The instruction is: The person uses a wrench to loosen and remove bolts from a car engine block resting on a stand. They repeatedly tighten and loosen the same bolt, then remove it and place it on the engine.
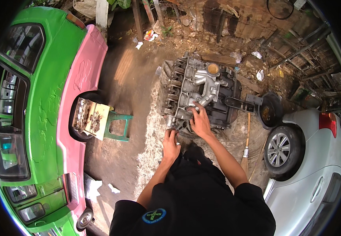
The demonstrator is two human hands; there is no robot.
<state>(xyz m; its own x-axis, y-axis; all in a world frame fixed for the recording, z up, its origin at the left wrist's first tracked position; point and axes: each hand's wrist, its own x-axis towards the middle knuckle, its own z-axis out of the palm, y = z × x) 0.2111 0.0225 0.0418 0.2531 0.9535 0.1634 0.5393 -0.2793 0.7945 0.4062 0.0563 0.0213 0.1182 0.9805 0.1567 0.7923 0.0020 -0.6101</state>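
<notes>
A greasy engine block (pixel 217 100) with a silver intake manifold (pixel 202 84) on top lies on the dirt ground in front of me. My right hand (pixel 200 122) rests flat on the near side of the manifold, fingers pressing the metal. My left hand (pixel 171 142) is curled around a small part at the engine's near lower corner; what it grips is hidden by the fingers. Both bare forearms reach forward from my black shirt.
A green and pink vehicle (pixel 48 102) fills the left. A green stool (pixel 119 126) beside it carries a board of small parts (pixel 92 118). A silver car (pixel 316 157) stands right, a broom (pixel 246 149) and a black round pan (pixel 270 110) near it.
</notes>
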